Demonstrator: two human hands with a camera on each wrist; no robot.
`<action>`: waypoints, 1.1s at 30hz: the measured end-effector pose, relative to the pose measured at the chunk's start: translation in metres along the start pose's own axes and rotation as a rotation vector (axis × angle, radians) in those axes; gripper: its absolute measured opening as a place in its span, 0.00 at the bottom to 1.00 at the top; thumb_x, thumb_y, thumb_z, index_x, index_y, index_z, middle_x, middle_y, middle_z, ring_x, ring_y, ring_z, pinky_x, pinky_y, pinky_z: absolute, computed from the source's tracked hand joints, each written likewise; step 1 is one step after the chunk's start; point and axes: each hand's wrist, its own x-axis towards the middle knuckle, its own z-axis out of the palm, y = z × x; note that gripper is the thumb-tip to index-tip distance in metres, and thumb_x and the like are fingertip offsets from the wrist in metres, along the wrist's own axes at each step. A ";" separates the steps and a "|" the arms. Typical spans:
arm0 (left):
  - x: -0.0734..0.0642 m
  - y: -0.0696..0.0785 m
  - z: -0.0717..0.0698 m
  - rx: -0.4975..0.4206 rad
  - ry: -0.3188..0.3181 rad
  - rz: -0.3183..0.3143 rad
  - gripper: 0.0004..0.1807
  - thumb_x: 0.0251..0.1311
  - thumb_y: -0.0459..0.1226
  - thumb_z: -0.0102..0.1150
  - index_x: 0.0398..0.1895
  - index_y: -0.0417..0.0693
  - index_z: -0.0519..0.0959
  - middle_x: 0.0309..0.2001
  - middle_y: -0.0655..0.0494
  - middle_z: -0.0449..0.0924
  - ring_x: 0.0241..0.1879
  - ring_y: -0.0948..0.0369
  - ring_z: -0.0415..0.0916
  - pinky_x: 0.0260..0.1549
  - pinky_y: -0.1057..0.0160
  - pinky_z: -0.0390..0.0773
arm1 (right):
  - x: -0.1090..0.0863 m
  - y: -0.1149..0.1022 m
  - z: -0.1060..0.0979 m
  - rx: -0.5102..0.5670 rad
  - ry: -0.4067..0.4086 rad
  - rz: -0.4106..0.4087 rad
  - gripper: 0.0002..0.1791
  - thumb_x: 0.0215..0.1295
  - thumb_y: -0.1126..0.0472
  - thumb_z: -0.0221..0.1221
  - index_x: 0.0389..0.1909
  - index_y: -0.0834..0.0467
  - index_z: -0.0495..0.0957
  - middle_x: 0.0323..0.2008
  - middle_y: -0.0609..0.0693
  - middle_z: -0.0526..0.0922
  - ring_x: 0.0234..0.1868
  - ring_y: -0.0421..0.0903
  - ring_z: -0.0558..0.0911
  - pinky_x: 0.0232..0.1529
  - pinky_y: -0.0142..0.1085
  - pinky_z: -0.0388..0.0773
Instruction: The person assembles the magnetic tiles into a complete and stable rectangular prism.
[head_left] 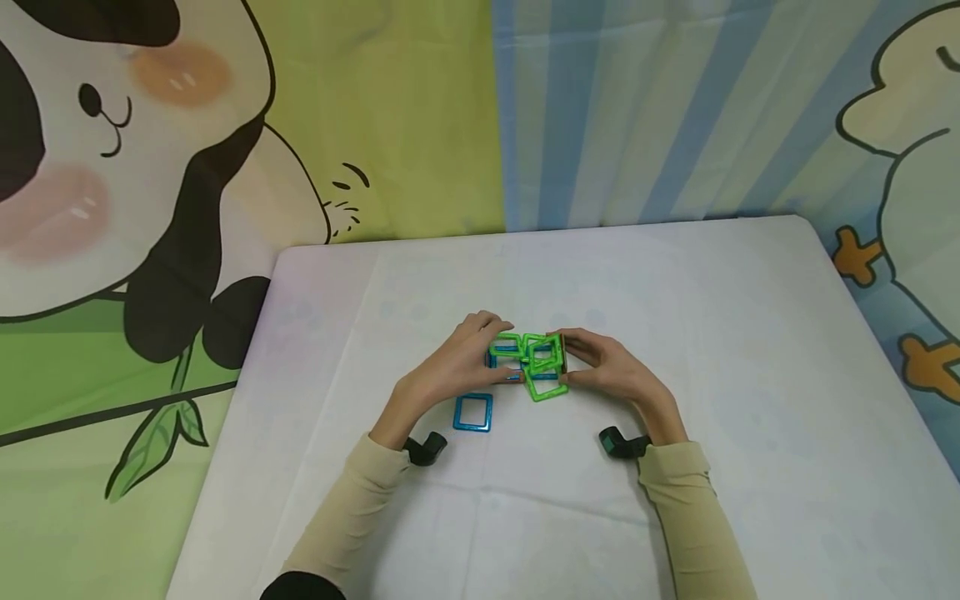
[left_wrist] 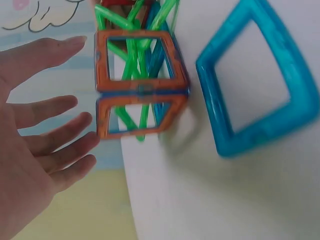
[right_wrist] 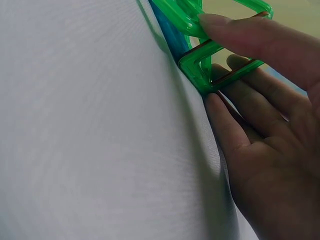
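Note:
A small build of square magnetic tile frames stands on the white tabletop between the two hands. On its top, green tiles (head_left: 551, 394) overlap at angles, and blue frames show beneath. Two orange tiles (left_wrist: 132, 34) face the left hand, joined along an edge. Fingers spread and fairly straight, the left hand (head_left: 468, 358) is at the build's left side, fingertips right by the orange edges. At the right side, the right hand (head_left: 611, 367) holds a green tile (right_wrist: 197, 75), its thumb on the near side and fingers behind. A loose blue square tile (head_left: 472, 428) lies flat near the left wrist.
The white cloth-covered tabletop (head_left: 375, 317) stretches out on all sides of the build. Behind it hangs a printed cloth (head_left: 420, 125) with cartoon animals and stripes. Small black cameras (head_left: 427, 450) are strapped at both wrists.

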 end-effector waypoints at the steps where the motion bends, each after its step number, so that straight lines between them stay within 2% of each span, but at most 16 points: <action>1: -0.003 -0.001 -0.001 0.002 0.011 -0.013 0.36 0.55 0.46 0.69 0.66 0.44 0.68 0.63 0.49 0.68 0.63 0.53 0.65 0.62 0.52 0.69 | 0.000 0.000 0.000 -0.003 0.000 -0.001 0.38 0.57 0.64 0.68 0.69 0.53 0.65 0.70 0.53 0.66 0.74 0.52 0.61 0.70 0.47 0.61; 6: -0.024 -0.009 -0.003 -0.022 0.059 -0.103 0.35 0.53 0.45 0.70 0.63 0.45 0.69 0.61 0.52 0.69 0.61 0.56 0.65 0.61 0.54 0.70 | 0.000 0.003 -0.001 -0.014 0.002 -0.006 0.38 0.56 0.64 0.68 0.69 0.54 0.65 0.70 0.53 0.66 0.74 0.53 0.61 0.70 0.46 0.61; 9: -0.038 -0.013 -0.001 -0.029 0.078 -0.151 0.30 0.54 0.44 0.69 0.58 0.45 0.70 0.56 0.53 0.71 0.55 0.58 0.66 0.56 0.57 0.73 | 0.000 0.004 -0.001 -0.007 0.002 -0.005 0.38 0.56 0.65 0.68 0.69 0.55 0.65 0.70 0.53 0.65 0.74 0.53 0.61 0.70 0.45 0.61; 13: -0.054 -0.015 0.004 -0.008 0.040 -0.184 0.25 0.54 0.42 0.70 0.52 0.43 0.73 0.50 0.51 0.74 0.48 0.59 0.68 0.49 0.59 0.75 | -0.001 0.003 -0.001 0.005 0.000 0.002 0.39 0.56 0.63 0.69 0.68 0.55 0.65 0.70 0.53 0.66 0.74 0.53 0.61 0.69 0.43 0.62; 16: -0.062 -0.014 0.011 0.035 -0.034 -0.158 0.25 0.52 0.42 0.71 0.52 0.42 0.75 0.51 0.51 0.75 0.49 0.58 0.69 0.51 0.58 0.75 | 0.000 0.001 -0.001 0.008 -0.001 0.000 0.39 0.56 0.63 0.69 0.68 0.54 0.65 0.70 0.52 0.66 0.74 0.53 0.61 0.69 0.44 0.63; 20: -0.068 -0.010 0.022 0.161 -0.131 -0.081 0.31 0.51 0.42 0.71 0.59 0.42 0.73 0.57 0.50 0.72 0.54 0.55 0.68 0.55 0.57 0.73 | 0.000 0.002 -0.001 -0.006 0.001 -0.002 0.39 0.56 0.63 0.69 0.69 0.54 0.64 0.71 0.53 0.65 0.74 0.53 0.61 0.70 0.46 0.62; 23: -0.070 -0.008 0.030 0.255 -0.172 -0.044 0.34 0.50 0.40 0.69 0.62 0.41 0.71 0.60 0.50 0.68 0.57 0.54 0.65 0.56 0.56 0.71 | 0.001 0.003 -0.001 -0.020 0.006 0.000 0.39 0.55 0.63 0.69 0.69 0.53 0.65 0.70 0.52 0.66 0.74 0.52 0.61 0.70 0.46 0.61; 26: -0.071 -0.005 0.037 0.322 -0.166 -0.018 0.33 0.51 0.37 0.67 0.63 0.40 0.71 0.61 0.48 0.67 0.57 0.54 0.64 0.55 0.57 0.71 | 0.000 0.003 -0.001 -0.018 0.008 0.002 0.40 0.55 0.63 0.69 0.69 0.53 0.64 0.70 0.52 0.66 0.74 0.52 0.61 0.69 0.45 0.62; 33: -0.068 -0.004 0.043 0.408 -0.121 0.032 0.30 0.51 0.30 0.61 0.62 0.38 0.71 0.59 0.46 0.68 0.54 0.55 0.66 0.53 0.60 0.73 | 0.000 0.002 0.000 -0.012 0.003 0.005 0.39 0.56 0.62 0.69 0.69 0.53 0.65 0.70 0.50 0.66 0.74 0.51 0.61 0.70 0.43 0.62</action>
